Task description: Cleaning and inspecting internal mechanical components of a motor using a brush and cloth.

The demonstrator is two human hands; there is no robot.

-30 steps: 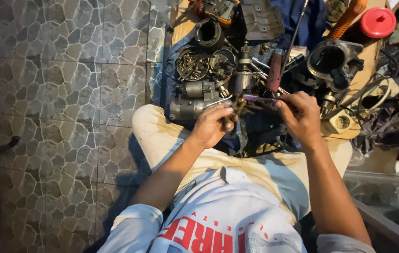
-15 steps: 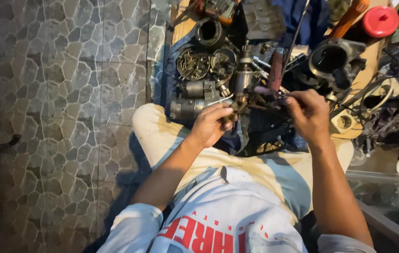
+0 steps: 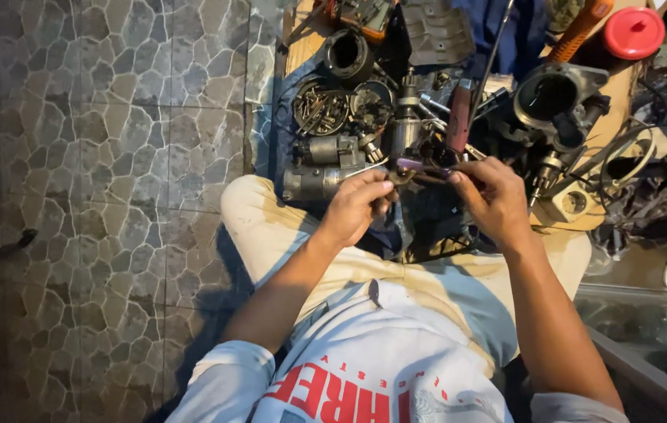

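Overhead, left hand (image 3: 358, 205), right hand (image 3: 492, 200), gripping purple-handled tool (image 3: 420, 166)

Dim warm light, dark edges, slight blur

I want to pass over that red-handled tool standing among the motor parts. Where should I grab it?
Take the red-handled tool by its handle, coming from above with the fingers: the handle stands nearly upright and clear, while its lower end is buried among metal parts.

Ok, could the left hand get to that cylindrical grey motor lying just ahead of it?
Probably yes. The left hand sits right beside the grey motor, with nothing lying between them. But its fingers pinch a small part together with the right hand, so it would have to let go first.
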